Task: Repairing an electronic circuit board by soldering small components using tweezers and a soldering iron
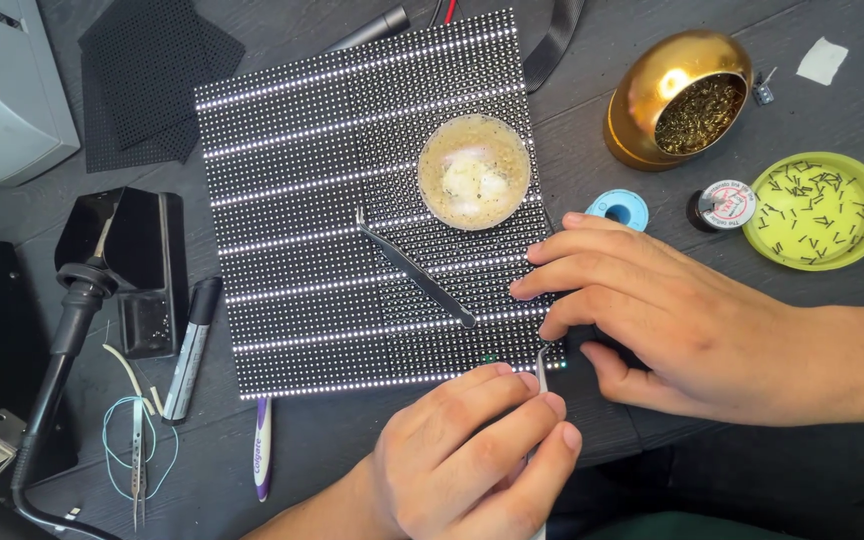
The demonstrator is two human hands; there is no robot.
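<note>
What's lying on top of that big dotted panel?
On the dotted panel lie a round dish of pale paste and black tweezers. The right hand rests on its lower right corner, hiding that part.

A single head-worn camera looks steeply down, close above the dark desk (pixel 592 140).

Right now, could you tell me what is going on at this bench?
A person is bent over a square LED matrix panel on a dark table. The left hand pinches fine tweezers, tip at the panel's lower right corner. The right hand rests its fingertips on that edge. A second pair of tweezers and a small round flux dish lie on the panel.
</note>
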